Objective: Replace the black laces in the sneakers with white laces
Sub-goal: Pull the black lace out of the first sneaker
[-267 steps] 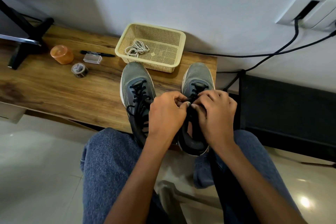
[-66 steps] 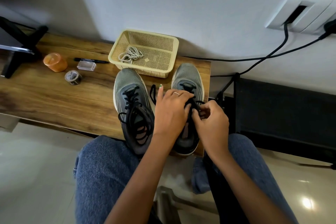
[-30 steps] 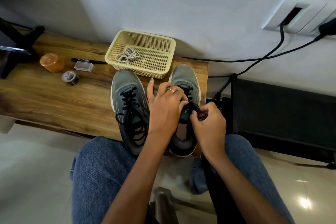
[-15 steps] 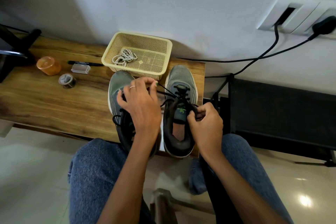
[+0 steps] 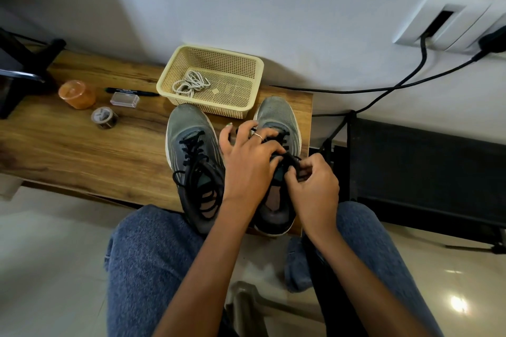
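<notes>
Two grey sneakers stand side by side on the wooden table point(image 5: 82, 150), toes toward the wall. The left sneaker point(image 5: 189, 128) keeps its loosened black lace point(image 5: 195, 172). My left hand point(image 5: 246, 164) lies over the lacing of the right sneaker point(image 5: 276, 115), fingers curled into its rows of black lace. Beside it, my right hand point(image 5: 315, 189) pinches a bunch of the right sneaker's black lace point(image 5: 291, 160) near the tongue. The white laces point(image 5: 190, 85) lie coiled in the cream basket point(image 5: 219, 109) behind the sneakers.
An orange cup point(image 5: 76, 94), a tape roll point(image 5: 104, 117), a clear box point(image 5: 124, 98) and a pen point(image 5: 147, 94) sit on the table's left. A black stand point(image 5: 22, 68) is at far left. Cables point(image 5: 383, 90) and a black rack point(image 5: 424, 172) lie right.
My left hand, which had pulled a lace strand out toward the left sneaker, has come back over the right sneaker's lacing. My right hand stays pinching the lace by the tongue.
</notes>
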Tool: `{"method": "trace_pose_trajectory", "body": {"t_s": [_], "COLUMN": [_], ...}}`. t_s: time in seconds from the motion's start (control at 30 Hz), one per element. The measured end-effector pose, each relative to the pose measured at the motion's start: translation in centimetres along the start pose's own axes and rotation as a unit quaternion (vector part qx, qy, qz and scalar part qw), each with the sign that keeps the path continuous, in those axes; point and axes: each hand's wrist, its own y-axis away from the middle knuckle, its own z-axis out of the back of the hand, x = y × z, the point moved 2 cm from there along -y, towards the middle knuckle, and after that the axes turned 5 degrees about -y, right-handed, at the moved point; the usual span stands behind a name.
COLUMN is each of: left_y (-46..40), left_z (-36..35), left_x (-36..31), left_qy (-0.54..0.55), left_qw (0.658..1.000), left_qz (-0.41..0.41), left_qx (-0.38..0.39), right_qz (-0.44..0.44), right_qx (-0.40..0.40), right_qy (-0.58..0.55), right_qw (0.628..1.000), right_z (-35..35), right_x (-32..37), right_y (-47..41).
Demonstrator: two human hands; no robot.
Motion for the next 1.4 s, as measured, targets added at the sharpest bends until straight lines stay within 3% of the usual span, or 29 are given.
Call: {"method": "trace_pose_trajectory", "body": {"t_s": [0.27, 0.43, 0.53, 0.67, 0.9, 1.4], "left_y": [0.5, 0.0, 0.0, -0.2, 0.0, 0.2], "left_z": [-0.4, 1.3, 1.7, 1.6, 0.3, 0.3], "left_x": [-0.5, 0.8, 1.5, 0.9, 0.0, -0.6], "left_qy": [0.002, 0.026, 0.027, 0.060, 0.031, 0.036], "left_qw": [0.998, 0.968, 0.956, 0.971, 0.999, 0.998], "left_qz": [0.050, 0.210, 0.253, 0.206, 0.020, 0.038], "left_qx": [-0.040, -0.133, -0.144, -0.110, 0.036, -0.023], "right_qz": [0.002, -0.013, -0.014, -0.011, 0.014, 0.161], "right_qx": [-0.010, -0.008, -0.003, -0.008, -0.011, -0.051], "right_qy": [0.004, -0.009, -0.007, -0.008, -0.009, 0.028], "right_qw": [1.000, 1.000, 1.000, 1.000, 1.000, 0.985], "right_z": [0.0, -0.1, -0.1, -0.2, -0.1, -0.6], "right_x": [0.1, -0.1, -0.1, -0.2, -0.2, 0.1], "right_y": [0.1, 0.0, 0.0, -0.1, 0.2, 1.7]}}
